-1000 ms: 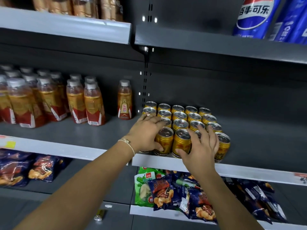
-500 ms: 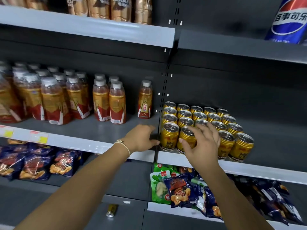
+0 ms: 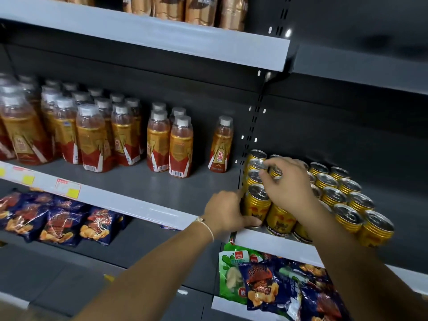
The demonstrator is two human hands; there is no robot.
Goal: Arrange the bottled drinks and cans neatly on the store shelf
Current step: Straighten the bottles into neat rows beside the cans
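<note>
Several gold cans (image 3: pixel 342 200) stand in tight rows on the right part of the grey middle shelf (image 3: pixel 162 193). My left hand (image 3: pixel 225 212) wraps around the front-left gold can (image 3: pixel 257 202) from its left side, thumb at its base. My right hand (image 3: pixel 289 184) reaches over the rows, its fingertips pinching the top of a can in the second row. To the left stand several orange-and-red bottled drinks (image 3: pixel 92 140) with white caps, and one lone bottle (image 3: pixel 221 144) stands apart near the shelf divider.
Snack bags (image 3: pixel 58 218) lie on the lower shelf at left, and more bags (image 3: pixel 273 286) sit below the cans. Tan bottles (image 3: pixel 185 8) fill the top shelf. An upright slotted post (image 3: pixel 252 126) divides the two shelf bays.
The view has swung left and closer. My left hand moved from the shelf edge onto the front-left can. My right hand shifted left and further back over the can tops.
</note>
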